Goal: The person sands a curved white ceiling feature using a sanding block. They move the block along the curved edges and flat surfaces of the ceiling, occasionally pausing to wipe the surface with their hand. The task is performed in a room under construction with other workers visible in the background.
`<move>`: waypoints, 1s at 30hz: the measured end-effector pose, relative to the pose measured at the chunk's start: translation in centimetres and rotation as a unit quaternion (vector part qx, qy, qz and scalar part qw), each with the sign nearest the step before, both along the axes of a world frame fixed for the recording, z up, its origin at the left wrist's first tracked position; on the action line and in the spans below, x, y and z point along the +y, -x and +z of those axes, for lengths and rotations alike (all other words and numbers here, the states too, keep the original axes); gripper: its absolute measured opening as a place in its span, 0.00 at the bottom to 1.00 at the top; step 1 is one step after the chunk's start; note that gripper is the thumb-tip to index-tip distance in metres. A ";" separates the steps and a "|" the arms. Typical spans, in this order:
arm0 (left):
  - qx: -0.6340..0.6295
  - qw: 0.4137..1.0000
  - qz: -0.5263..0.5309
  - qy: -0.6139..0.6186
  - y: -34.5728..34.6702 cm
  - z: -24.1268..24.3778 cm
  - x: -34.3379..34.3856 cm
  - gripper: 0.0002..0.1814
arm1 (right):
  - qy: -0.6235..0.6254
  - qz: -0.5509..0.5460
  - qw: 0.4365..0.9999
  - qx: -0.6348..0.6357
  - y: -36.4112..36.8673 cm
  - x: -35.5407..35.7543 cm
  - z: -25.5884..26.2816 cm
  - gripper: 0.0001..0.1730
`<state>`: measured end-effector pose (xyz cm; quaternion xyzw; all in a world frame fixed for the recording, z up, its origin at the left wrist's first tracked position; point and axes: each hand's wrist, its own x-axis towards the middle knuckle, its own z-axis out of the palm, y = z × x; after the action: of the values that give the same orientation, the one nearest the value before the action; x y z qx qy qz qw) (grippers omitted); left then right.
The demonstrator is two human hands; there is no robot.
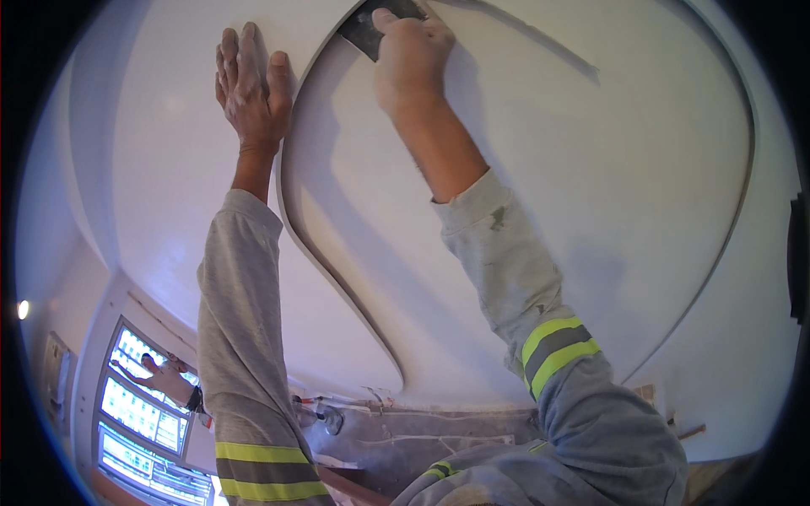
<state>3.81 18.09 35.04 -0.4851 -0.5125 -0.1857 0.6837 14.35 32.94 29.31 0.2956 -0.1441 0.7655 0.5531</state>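
Observation:
Overhead is a white plaster ceiling point(190, 158) with a recessed panel point(538, 177) bordered by a curved lip point(329, 272). My right hand point(414, 66), raised at the top middle, grips a dark, flat sheet or pad point(367, 28) against the recess near that lip; whether it is a sanding sheet or a blade I cannot tell. My left hand point(250, 95) lies palm-up against the ceiling just left of the lip, fingers apart, holding nothing. White dust coats its fingers. Both arms wear grey sleeves with yellow reflective bands.
At the lower left, a person point(168, 379) with raised arms is in front of large windows point(142, 411). Pipes or cables point(380, 403) run along a rough grey wall point(392, 436) at the bottom. A lit lamp point(23, 309) shows at the far left.

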 end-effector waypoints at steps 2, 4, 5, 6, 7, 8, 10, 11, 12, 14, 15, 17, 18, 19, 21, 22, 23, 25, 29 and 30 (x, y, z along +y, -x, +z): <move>0.002 1.000 0.028 -0.007 -0.1 -0.5 -0.5 0.35 | -0.033 -0.018 0.999 -0.003 1.1 -0.9 -0.6 0.16; 0.009 0.999 0.031 -0.011 -0.4 -0.2 -0.1 0.35 | -0.040 -0.054 0.998 0.009 0.9 -0.7 -0.2 0.14; 0.010 1.000 0.024 -0.009 -0.6 0.0 0.2 0.35 | -0.028 -0.078 0.996 0.020 0.7 -0.2 0.2 0.13; 0.007 1.000 0.023 -0.006 -0.5 -0.1 -0.1 0.35 | -0.016 -0.096 0.995 0.026 0.5 -0.2 0.5 0.11; 0.002 1.000 0.028 -0.007 -0.3 -0.2 -0.3 0.35 | -0.005 -0.114 0.993 0.032 0.3 -0.4 0.6 0.10; -0.002 0.999 0.033 -0.008 -0.2 -0.3 -0.7 0.35 | -0.012 -0.063 0.998 0.015 0.3 -1.4 0.0 0.03; -0.001 0.999 0.033 -0.010 -0.4 0.0 -0.3 0.36 | -0.016 -0.056 0.998 0.010 0.9 -1.2 0.1 0.05; -0.003 0.999 0.034 -0.010 -0.5 -0.1 -0.2 0.36 | -0.018 -0.051 0.998 0.008 1.1 -1.0 0.0 0.07; -0.008 0.999 0.036 -0.011 -0.4 -0.3 -0.2 0.36 | -0.044 -0.007 0.999 0.018 1.3 0.0 0.2 0.04; -0.004 1.000 0.027 -0.007 -0.3 -0.1 0.1 0.36 | -0.039 -0.031 0.998 0.024 2.1 0.3 0.2 0.03; 0.001 1.000 0.025 -0.005 -0.3 0.1 0.1 0.36 | -0.036 -0.042 0.998 0.030 1.8 0.0 0.3 0.04; -0.002 0.999 0.031 -0.009 -0.2 0.1 0.0 0.36 | -0.021 -0.050 0.999 0.007 1.2 -0.6 0.2 0.10; -0.004 0.999 0.040 -0.012 -0.1 0.0 -0.6 0.36 | -0.016 -0.044 0.999 -0.024 -0.4 -0.8 0.7 0.13; -0.010 0.999 0.029 -0.009 -0.1 -0.3 -0.8 0.37 | -0.012 -0.042 0.997 -0.060 -1.5 -0.5 0.7 0.16; -0.016 1.000 0.004 -0.003 -0.3 0.0 -0.4 0.38 | -0.061 -0.054 0.990 -0.111 -1.6 0.0 0.4 0.21; -0.016 1.000 0.006 -0.004 -0.3 0.1 -0.3 0.37 | -0.060 -0.099 0.990 -0.083 -0.9 -0.6 0.2 0.21; -0.015 1.000 0.008 -0.005 -0.3 0.1 -0.3 0.37 | -0.058 -0.144 0.986 -0.054 -0.5 -1.0 -0.1 0.21; -0.013 1.000 0.012 -0.006 0.0 0.2 -0.5 0.37 | -0.068 -0.090 0.993 -0.042 -1.0 -1.0 0.1 0.19; -0.015 1.000 0.009 -0.007 0.1 0.0 -0.1 0.37 | -0.083 -0.131 0.988 -0.015 0.2 -0.1 -0.3 0.19; -0.011 1.000 0.012 -0.007 0.0 0.2 -0.3 0.38 | -0.085 -0.146 0.985 -0.027 0.1 -0.8 -0.5 0.18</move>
<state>3.80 17.84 35.19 -0.4726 -0.5243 -0.1864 0.6834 14.28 32.10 28.81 0.2969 -0.2649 0.6694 0.6274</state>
